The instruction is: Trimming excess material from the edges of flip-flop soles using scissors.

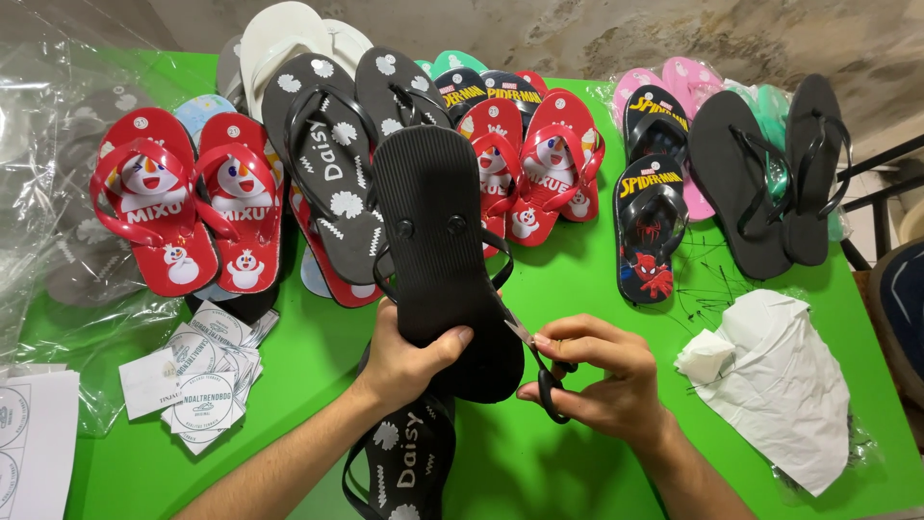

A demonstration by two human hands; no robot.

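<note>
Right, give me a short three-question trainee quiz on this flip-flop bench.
1. True or false: the left hand holds a black flip-flop sole side up.
2. What does the right hand hold? A) scissors B) a marker C) a tape roll
3. Fill in: the crumpled white paper lies on the green table to the ____ of the right hand.

Key: 1 true. 2 A, the scissors, blades at the flip-flop's edge. 3 right.
</note>
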